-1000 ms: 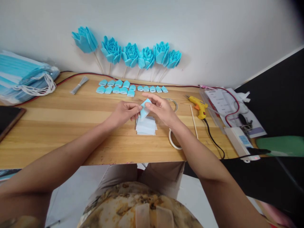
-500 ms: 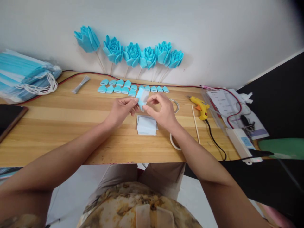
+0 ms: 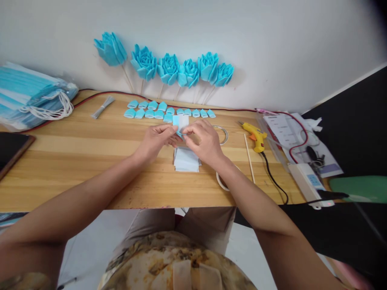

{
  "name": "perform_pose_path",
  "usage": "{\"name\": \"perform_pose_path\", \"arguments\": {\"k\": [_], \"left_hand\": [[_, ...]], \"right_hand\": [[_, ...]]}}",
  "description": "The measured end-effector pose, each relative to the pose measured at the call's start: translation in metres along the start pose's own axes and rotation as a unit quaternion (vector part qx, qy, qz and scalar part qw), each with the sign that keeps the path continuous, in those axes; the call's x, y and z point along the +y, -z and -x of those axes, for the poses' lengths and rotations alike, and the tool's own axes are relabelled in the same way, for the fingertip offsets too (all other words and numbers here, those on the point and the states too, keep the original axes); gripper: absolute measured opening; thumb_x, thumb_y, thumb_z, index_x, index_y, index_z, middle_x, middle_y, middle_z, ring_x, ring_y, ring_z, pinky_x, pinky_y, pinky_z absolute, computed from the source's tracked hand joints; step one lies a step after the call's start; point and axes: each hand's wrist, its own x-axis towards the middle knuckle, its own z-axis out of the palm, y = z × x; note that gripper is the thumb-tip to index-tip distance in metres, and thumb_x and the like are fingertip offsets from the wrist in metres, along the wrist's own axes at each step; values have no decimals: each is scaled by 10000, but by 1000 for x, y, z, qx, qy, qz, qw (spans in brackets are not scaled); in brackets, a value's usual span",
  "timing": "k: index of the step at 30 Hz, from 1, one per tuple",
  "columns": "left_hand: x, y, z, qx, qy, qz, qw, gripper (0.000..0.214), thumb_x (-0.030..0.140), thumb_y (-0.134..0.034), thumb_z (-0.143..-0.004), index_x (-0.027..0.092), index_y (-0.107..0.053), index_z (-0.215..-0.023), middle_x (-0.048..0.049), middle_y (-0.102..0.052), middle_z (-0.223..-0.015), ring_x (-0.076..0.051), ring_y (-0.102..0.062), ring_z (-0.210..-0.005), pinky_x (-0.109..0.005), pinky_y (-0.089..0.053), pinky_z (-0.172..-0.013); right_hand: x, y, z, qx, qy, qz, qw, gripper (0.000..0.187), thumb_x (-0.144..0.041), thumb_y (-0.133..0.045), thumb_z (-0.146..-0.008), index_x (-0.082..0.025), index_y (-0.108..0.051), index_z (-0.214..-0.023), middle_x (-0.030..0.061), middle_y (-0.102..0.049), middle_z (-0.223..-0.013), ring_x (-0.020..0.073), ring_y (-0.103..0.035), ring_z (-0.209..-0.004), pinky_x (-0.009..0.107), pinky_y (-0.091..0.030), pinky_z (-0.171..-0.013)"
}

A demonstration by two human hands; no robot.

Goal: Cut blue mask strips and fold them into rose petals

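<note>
My left hand (image 3: 157, 139) and my right hand (image 3: 203, 141) meet over the middle of the wooden table (image 3: 75, 161), both pinched on a small light blue fabric piece (image 3: 180, 123) that stands up between the fingertips. Just below them lies a stack of pale blue cut squares (image 3: 186, 159). Beyond the hands, two rows of folded blue petals (image 3: 163, 111) lie on the table. Several finished blue fabric roses on sticks (image 3: 169, 68) lean against the white wall.
A pile of blue face masks (image 3: 30, 96) sits at far left, a dark tablet (image 3: 12, 147) at the left edge. Tape rolls (image 3: 223, 177), a wooden stick (image 3: 249, 158), a yellow glue gun (image 3: 255, 136), papers and a power strip (image 3: 308, 179) lie to the right.
The blue piece was turned upright and lifted slightly farther from me. My right fingers, spread a second ago, have closed onto it beside the left fingers.
</note>
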Motion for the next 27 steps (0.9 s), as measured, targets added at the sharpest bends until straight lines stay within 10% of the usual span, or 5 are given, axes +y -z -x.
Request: {"name": "perform_pose_path", "arguments": {"k": [27], "left_hand": [[-5, 3, -5, -19, -22, 30, 999, 330, 335, -814, -728, 174, -727, -1003, -37, -762, -920, -143, -694, -723, -281, -574, -686]], "right_hand": [[3, -1, 1, 10, -29, -31, 999, 69, -207, -629, -868, -273, -642, -883, 46, -633, -1231, 264, -564, -1159, 504, -435, -1007]]}}
